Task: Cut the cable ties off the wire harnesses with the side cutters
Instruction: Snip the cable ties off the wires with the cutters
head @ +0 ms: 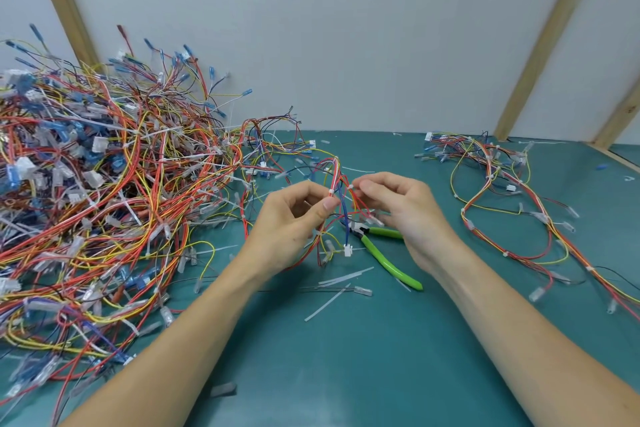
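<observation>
Between my two hands I hold up a wire harness point(341, 180) of red, yellow and blue wires above the green mat. My left hand point(294, 222) pinches it just below a white cable tie point(330, 191). My right hand point(398, 208) pinches the bundle at a second white tie point(351, 186). A white connector point(347, 250) hangs from the blue wires. The side cutters point(384, 258), with green handles, lie on the mat below my right hand, held by neither hand.
A big tangled pile of harnesses point(104, 201) fills the left of the green mat point(346, 357). A smaller group of harnesses point(512, 204) lies at the right. Cut tie pieces point(332, 295) lie scattered near the front. Wooden posts point(540, 45) stand against the back wall.
</observation>
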Tool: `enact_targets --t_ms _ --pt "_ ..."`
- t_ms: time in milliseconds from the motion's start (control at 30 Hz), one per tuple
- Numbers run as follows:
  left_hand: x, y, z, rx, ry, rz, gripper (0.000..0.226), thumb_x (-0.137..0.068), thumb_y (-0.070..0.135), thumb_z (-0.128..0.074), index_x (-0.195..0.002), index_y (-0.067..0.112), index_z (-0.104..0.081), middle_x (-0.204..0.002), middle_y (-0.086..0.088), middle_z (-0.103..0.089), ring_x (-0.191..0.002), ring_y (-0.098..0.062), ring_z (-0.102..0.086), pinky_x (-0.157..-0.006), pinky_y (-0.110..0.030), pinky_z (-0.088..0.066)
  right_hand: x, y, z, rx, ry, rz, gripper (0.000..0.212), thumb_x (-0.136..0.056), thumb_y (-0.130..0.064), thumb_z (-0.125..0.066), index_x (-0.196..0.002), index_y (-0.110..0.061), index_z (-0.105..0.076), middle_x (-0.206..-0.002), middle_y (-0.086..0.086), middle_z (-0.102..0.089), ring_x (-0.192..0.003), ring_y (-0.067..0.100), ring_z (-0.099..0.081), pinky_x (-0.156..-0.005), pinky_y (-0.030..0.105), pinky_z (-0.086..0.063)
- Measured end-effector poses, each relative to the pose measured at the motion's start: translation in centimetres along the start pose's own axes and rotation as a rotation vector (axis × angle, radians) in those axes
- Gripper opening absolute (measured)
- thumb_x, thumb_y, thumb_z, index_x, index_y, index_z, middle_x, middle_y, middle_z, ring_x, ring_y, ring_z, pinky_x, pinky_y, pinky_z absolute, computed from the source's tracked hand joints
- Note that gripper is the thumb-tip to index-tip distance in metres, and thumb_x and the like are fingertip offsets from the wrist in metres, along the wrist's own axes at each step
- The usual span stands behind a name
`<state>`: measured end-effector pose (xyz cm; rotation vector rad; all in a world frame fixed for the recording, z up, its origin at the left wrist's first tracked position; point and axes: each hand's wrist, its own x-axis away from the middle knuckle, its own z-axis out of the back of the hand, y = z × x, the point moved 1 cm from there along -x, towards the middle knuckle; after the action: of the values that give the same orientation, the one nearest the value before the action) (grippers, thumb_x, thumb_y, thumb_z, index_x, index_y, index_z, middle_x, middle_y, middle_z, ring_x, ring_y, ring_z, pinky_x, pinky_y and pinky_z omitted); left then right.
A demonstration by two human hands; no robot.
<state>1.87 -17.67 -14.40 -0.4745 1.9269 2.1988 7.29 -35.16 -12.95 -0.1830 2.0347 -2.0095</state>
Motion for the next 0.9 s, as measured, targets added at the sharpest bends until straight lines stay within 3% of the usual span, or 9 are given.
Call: enact_targets --t_ms 167,333,433,500,600,633,733,833,900 --pt "0.06 -0.15 0.14 -0.008 -0.019 -0.018 0.030 -0.086 0.032 -0.066 -0.093 0.003 -0.071 -0.069 -0.002 -0.057 -0.061 -0.013 -0.048 -0.058 -0.022 -0.039 0.09 0.25 -0.32 -0.012 -0.120 0.012 0.011 -0.097 -0.014 -0.067 -0.093 -0.012 -0.077 -0.085 0.006 -0.078 -0.077 0.011 -0.072 -0.074 0.019 -0.056" --pt "0.02 -0.26 0.21 -0.023 -0.039 -0.019 0.016 -0.091 0.030 -0.062 -0.091 0.017 -0.072 -0.071 0.005 -0.062 -0.061 -0.007 -0.048 -0.057 -0.018 -0.041 -0.03 0.16 -0.09 -0.037 -0.197 -0.007 0.015 -0.097 -0.009 -0.064 -0.108 -0.008 -0.074 -0.083 0.002 -0.078 -0.073 0.008 -0.072 -0.072 0.017 -0.055" --pt "0.08 -0.34 0.30 -0.032 -0.032 -0.016 0.010 -0.095 0.023 -0.065 -0.091 0.023 -0.075 -0.083 -0.003 -0.074 -0.068 -0.010 -0.055 -0.061 -0.018 -0.044 0.17 0.29 -0.21 0.008 -0.257 -0.003 0.016 -0.097 -0.010 -0.064 -0.110 -0.007 -0.074 -0.087 0.004 -0.076 -0.074 0.010 -0.070 -0.070 0.017 -0.053" --pt "0.05 -0.30 0.40 -0.027 -0.011 0.002 0.009 -0.092 0.026 -0.069 -0.087 0.025 -0.077 -0.088 -0.010 -0.076 -0.073 -0.014 -0.058 -0.064 -0.024 -0.045 0.29 0.18 -0.28 0.002 -0.276 0.000 0.023 -0.094 -0.021 -0.066 -0.111 -0.006 -0.074 -0.092 0.008 -0.074 -0.074 0.016 -0.066 -0.072 0.020 -0.052" --pt "0.11 -0.10 0.33 -0.023 0.000 0.039 0.011 -0.080 0.039 -0.074 -0.082 0.030 -0.080 -0.080 -0.010 -0.074 -0.064 -0.011 -0.052 -0.058 -0.025 -0.040 0.38 0.09 -0.51 -0.030 -0.261 -0.044 0.055 -0.081 -0.045 -0.071 -0.108 0.003 -0.073 -0.087 0.011 -0.068 -0.078 0.019 -0.064 -0.081 0.033 -0.048" --pt "0.16 -0.14 0.29 -0.024 -0.003 0.043 0.013 -0.078 0.041 -0.075 -0.080 0.030 -0.081 -0.074 -0.005 -0.073 -0.061 -0.007 -0.052 -0.056 -0.022 -0.041 0.37 0.18 -0.56 -0.034 -0.248 -0.054 0.052 -0.080 -0.045 -0.073 -0.104 0.002 -0.074 -0.082 0.009 -0.068 -0.076 0.017 -0.065 -0.079 0.033 -0.048" --pt "0.37 -0.16 0.11 -0.048 -0.029 0.036 0.014 -0.080 0.043 -0.073 -0.079 0.031 -0.080 -0.067 0.007 -0.071 -0.059 -0.002 -0.054 -0.057 -0.015 -0.042 0.50 0.14 -0.73 -0.030 -0.194 -0.067 0.015 -0.091 -0.025 -0.073 -0.086 -0.010 -0.075 -0.077 0.006 -0.071 -0.069 0.013 -0.066 -0.068 0.021 -0.053" --pt "0.32 -0.32 0.26 -0.085 -0.013 0.054 0.026 -0.095 0.041 -0.062 -0.086 0.023 -0.078 -0.069 -0.019 -0.065 -0.061 -0.016 -0.053 -0.056 -0.025 -0.041 0.15 -0.18 -0.28 -0.062 -0.125 -0.085 0.012 -0.096 -0.022 -0.069 -0.084 -0.018 -0.070 -0.089 0.012 -0.071 -0.079 0.017 -0.070 -0.072 0.024 -0.054" --pt "0.24 -0.44 0.54 -0.134 -0.032 0.082 0.033 -0.101 0.038 -0.056 -0.087 0.015 -0.075 -0.071 -0.022 -0.067 -0.058 -0.026 -0.057 -0.056 -0.029 -0.040 -0.14 -0.46 0.22 -0.129 -0.104 -0.102 0.011 -0.099 -0.023 -0.064 -0.090 -0.018 -0.066 -0.091 0.006 -0.073 -0.084 0.015 -0.073 -0.080 0.033 -0.053"
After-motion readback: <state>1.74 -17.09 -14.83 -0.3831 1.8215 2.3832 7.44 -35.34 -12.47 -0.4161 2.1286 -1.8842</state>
